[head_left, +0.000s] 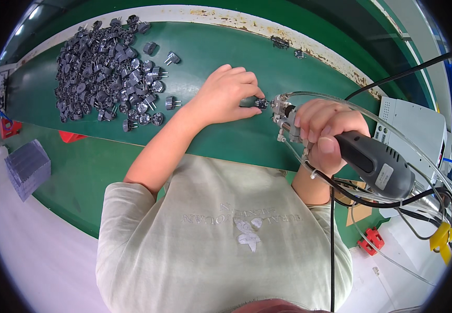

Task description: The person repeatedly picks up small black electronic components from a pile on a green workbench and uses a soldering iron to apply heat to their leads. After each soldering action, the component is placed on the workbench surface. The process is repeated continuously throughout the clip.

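Between the thumb and fingers of my left hand is a small dark grey plug part, held just above or on the green tabletop. My right hand is wrapped round a black and grey electric screwdriver, which lies nearly level. Its metal head, fitted with thin clear air tubes, points left and meets the plug part or stops very close to it; the exact contact is too small to tell. To the left of my left forearm lies a large heap of similar dark plug parts, some showing metal pins.
A few loose plug parts lie beside the heap. Small dark pieces rest by the worn white far rail. At right stands a light grey box-shaped machine, with a black cable and tubes hanging around it.
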`<state>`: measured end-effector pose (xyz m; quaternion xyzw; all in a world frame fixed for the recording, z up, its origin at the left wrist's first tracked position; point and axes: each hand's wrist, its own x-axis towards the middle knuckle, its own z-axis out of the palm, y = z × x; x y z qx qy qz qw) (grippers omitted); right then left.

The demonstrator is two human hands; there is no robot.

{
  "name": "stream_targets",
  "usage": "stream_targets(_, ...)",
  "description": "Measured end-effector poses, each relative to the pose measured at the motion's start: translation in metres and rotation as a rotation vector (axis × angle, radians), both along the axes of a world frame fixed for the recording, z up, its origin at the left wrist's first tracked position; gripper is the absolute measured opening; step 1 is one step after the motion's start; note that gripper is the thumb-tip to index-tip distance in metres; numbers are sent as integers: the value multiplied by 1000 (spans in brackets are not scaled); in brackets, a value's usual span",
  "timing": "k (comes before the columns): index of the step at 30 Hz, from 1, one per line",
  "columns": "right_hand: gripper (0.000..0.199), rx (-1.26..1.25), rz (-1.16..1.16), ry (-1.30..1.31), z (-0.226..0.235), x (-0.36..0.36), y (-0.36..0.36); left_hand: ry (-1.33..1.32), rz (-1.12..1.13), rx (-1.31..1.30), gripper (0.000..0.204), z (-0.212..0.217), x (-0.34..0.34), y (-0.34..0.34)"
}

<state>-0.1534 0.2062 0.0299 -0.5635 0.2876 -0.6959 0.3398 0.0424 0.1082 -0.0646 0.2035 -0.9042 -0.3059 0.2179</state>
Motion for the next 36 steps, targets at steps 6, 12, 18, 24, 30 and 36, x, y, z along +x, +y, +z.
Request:
stream_targets(6, 28, -5, 15, 213, 5, 6, -11, 5, -12, 0, 26, 3, -1, -3)
stream_targets(12, 25, 39, 77, 19, 4, 1, -3, 15, -4, -6, 27, -1, -1, -2)
stream_targets(18, 24, -14, 57, 114, 38, -9, 13, 31, 5, 4, 27, 1, 0, 0)
stream_targets(24, 24, 71, 65, 15, 16, 0, 12, 29, -30, 20, 26, -1, 2, -1)
stream_targets(30, 24, 68, 75, 56, 11, -1, 10, 14, -40, 32, 26, 0, 4, -2)
stream_targets(36, 23, 74, 73, 62, 9, 2, 9, 18, -32, 18, 24, -2, 3, -2)
